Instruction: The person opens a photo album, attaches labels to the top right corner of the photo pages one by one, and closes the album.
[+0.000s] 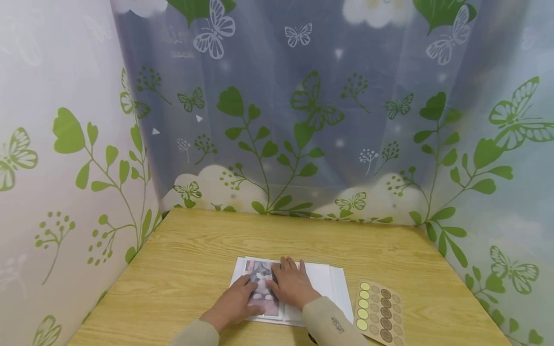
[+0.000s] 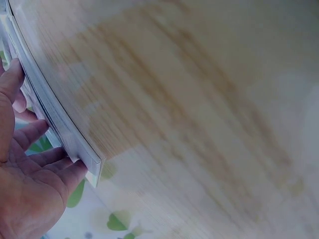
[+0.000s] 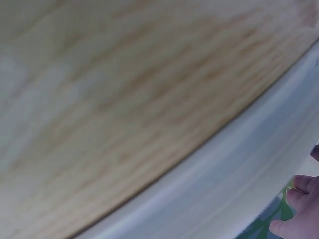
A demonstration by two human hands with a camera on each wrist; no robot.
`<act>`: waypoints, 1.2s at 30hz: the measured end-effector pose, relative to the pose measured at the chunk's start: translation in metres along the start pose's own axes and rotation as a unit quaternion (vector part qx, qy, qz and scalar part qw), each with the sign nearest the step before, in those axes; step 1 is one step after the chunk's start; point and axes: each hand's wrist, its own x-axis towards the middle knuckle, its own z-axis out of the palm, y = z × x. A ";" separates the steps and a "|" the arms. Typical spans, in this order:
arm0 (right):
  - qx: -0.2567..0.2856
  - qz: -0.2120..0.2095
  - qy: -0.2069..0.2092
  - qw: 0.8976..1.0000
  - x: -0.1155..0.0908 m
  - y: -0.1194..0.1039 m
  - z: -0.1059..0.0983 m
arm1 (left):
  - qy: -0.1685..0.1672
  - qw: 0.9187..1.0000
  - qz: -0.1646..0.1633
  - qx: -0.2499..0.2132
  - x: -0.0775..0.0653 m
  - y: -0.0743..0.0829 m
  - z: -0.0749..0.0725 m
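Note:
An open white album point(image 1: 322, 278) lies on the table, with a picture of a grey and white cat point(image 1: 261, 271) on its left page. My left hand point(image 1: 235, 300) rests on the picture's left and lower part, fingers spread. On the picture's right side lies my right hand point(image 1: 294, 286), its fingers extended toward the top of the page and its thumb over the picture. In the left wrist view, the left fingers lie along the album's edge point(image 2: 60, 124). The right wrist view shows the album's pale border point(image 3: 199, 184), with part of the right hand point(image 3: 301, 209) beyond it.
A brown sheet of round stickers point(image 1: 380, 312), with yellow and dark brown circles, lies right of the album. The wooden table point(image 1: 195, 250) is enclosed by curtains point(image 1: 277, 144) printed with leaves and butterflies.

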 end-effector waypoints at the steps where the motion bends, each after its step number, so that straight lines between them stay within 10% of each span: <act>1: 0.000 -0.001 0.002 1.000 -0.001 0.000 0.000 | 0.001 1.000 0.001 0.000 0.000 0.000 0.000; 36: -0.017 0.014 0.004 1.000 -0.009 0.008 0.000 | 0.007 1.000 0.011 -0.003 0.000 0.000 -0.001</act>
